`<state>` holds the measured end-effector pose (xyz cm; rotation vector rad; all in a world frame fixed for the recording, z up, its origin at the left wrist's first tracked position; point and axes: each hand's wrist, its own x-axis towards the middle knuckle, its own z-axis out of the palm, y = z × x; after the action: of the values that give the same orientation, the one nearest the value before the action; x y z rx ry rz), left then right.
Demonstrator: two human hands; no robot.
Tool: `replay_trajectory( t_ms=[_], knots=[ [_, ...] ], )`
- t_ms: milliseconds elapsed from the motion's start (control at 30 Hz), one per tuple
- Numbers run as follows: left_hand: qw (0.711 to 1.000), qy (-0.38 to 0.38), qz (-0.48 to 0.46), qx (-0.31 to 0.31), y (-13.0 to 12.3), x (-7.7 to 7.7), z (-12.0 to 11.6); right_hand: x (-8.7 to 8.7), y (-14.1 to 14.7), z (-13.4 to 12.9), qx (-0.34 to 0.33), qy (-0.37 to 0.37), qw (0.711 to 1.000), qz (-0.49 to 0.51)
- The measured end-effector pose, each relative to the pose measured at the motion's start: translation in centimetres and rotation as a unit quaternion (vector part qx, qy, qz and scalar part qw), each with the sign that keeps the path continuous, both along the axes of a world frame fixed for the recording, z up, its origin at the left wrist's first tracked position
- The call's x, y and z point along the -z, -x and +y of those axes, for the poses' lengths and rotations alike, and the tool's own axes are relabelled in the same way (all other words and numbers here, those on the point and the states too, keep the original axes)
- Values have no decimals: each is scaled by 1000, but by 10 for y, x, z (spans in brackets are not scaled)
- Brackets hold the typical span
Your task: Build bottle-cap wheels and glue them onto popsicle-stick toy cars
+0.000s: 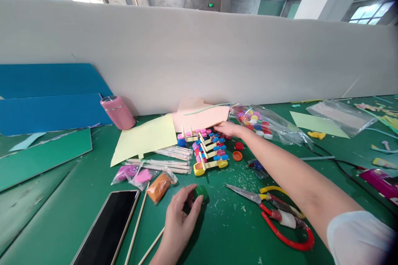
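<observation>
My left hand (182, 215) is near the front middle of the table, its thumb and fingers curled around a green bottle cap (201, 193). Farther off, my right hand (226, 128) reaches to the back end of a row of small craft pieces (214, 147). These are pale wooden sticks with coloured caps and blue and pink bits on them. The right fingers look closed, but their tips are partly hidden among the pieces. A red cap (239, 145) and an orange cap (237, 156) lie just right of the row.
Scissors (270, 207) with red and yellow handles lie below my right forearm. At left are a phone (107, 227), bagged orange clay (160, 187), bundled sticks (161, 165) and a pink cup (118, 112). A bag of caps (258, 120) sits before the white partition (186, 58).
</observation>
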<state>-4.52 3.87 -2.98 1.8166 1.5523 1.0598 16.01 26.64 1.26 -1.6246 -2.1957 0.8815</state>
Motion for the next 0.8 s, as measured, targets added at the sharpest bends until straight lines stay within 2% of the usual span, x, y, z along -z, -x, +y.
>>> replay_trajectory(
  t_ms=[133,233,400,567,700,800],
  knots=[
    [1000,-2,1,0,0,-1,0,-5,12,-8,0,75,997,11],
    [1000,0,3,2,0,-1,-1,-8,16,-11,-2,91,996,17],
    [1000,-3,13,1,0,-1,-1,-15,8,-8,1,68,998,-10],
    [999,-16,40,10,0,1,0,-25,-20,-4,-4,27,994,-102],
    [998,-35,59,4,-1,2,1,-27,-45,-9,-20,0,979,-205],
    [996,-54,72,-5,-1,3,0,-25,-53,-16,-31,-13,962,-271]
  ],
)
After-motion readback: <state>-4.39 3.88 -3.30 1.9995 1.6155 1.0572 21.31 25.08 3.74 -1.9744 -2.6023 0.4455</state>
